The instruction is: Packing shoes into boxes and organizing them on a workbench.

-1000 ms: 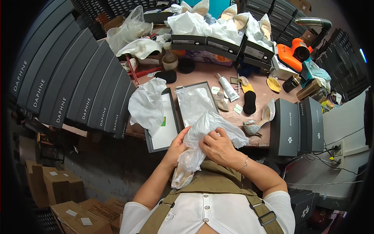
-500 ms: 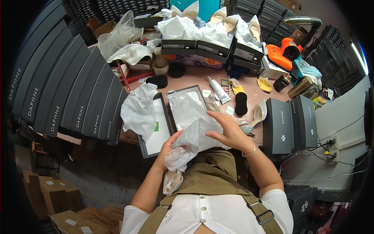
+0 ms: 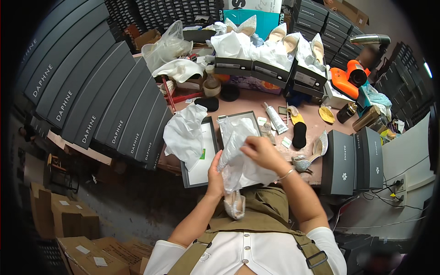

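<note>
A pinkish surface (image 3: 252, 101) carries most of the things; on its left rises a long stack of dark grey boxes (image 3: 91, 91), and on its right two closed dark boxes (image 3: 341, 160) stand side by side; between them lie a shallow dark tray (image 3: 195, 173), white inside, and just right of it an open box (image 3: 253, 113) lined with white paper; crumpled white tissue (image 3: 183, 133) spills over the tray's upper part; a translucent bag (image 3: 240, 172) hangs in front of the open box, at the near edge; the left of the two hands (image 3: 216, 172) is closed on its left side, thumb in front; the right hand (image 3: 261, 151) is half curled at its upper right, fingertips bent in, and whether they pinch it I cannot tell; a glittery shoe (image 3: 234, 205) hangs below the bag, over the person's olive apron (image 3: 270, 206), its upper end hidden; another glittery shoe (image 3: 316, 149) rests beside the closed boxes; farther back lie a white tube (image 3: 276, 120), a black pad (image 3: 299, 135) and a yellow pad (image 3: 326, 115).
</note>
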A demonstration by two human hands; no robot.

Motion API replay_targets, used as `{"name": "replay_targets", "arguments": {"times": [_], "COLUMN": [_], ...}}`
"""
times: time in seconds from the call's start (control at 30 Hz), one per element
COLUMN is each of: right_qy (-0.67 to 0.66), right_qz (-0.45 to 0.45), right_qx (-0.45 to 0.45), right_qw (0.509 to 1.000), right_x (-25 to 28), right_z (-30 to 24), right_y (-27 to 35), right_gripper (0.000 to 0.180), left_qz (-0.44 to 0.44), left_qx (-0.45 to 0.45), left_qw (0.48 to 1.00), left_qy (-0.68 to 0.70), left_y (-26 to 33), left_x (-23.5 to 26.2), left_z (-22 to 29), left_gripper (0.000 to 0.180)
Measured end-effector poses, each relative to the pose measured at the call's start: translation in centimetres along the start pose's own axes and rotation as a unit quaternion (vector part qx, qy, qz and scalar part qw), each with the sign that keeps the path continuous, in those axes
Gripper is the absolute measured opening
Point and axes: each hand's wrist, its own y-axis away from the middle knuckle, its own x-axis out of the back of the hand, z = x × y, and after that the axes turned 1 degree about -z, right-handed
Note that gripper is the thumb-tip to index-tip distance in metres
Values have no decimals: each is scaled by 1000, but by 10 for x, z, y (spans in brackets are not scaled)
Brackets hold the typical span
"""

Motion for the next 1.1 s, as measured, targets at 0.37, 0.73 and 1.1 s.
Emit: {"name": "replay_targets", "arguments": {"times": [0.37,0.73,1.1], "right_qy": [217,-92,47], "right_qz": [-34,-6,187], "right_qx": [133,-19,49], "right_qw": [967,996,980], "right_x": [-58,-55,-71], "right_z": [-25,-22,9], "right_y": [86,101,75], "right_gripper": [34,33,64], "left_qz": [-108,-165,-170], "left_qx": [152,57,2], "left_qw": [982,967,946], "left_qy": [-20,-186,-277], "left_y": [17,14,17], "left_x": [-7,-9,-9], "left_z": [24,35,34], "left_gripper": [69,76,73]}}
